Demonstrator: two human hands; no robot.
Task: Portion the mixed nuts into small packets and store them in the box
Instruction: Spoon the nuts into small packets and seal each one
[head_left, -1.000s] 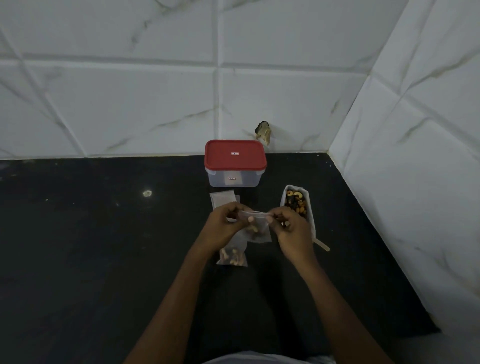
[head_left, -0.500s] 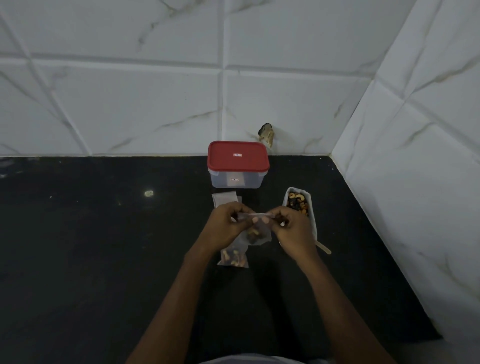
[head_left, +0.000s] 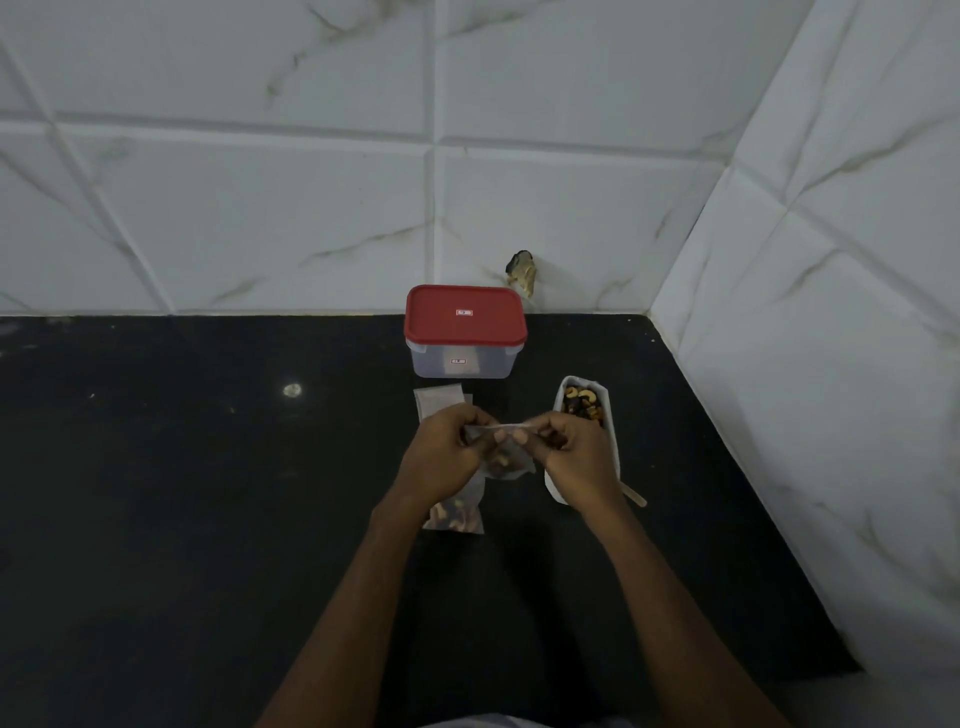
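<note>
Reaching in from the near edge over a black stone counter, the left hand and the right hand meet close together, just above the surface. Both pinch the top strip of a small clear plastic packet, thumb and fingertips of each hand curled tight on that edge. The packet hangs between the hands with a few nuts showing in its lower half.

Just nearer than the left hand, a second clear packet lies flat on the counter with nuts inside; its upper part is hidden under the left wrist. Beside and behind the right hand sits a long white paper tray, and mixed nuts show in its far end. A flat wooden stick pokes out from the tray's near right side.

Beyond the left hand's knuckles lies a stack of empty clear packets, flat on the counter. Just behind that stack stands a rectangular clear plastic box with its red lid on, close to the back wall. Well to the left, a pale round spot marks the counter. White marble-veined wall tiles rise behind and to the right, with a dark ragged hole just above the box.
</note>
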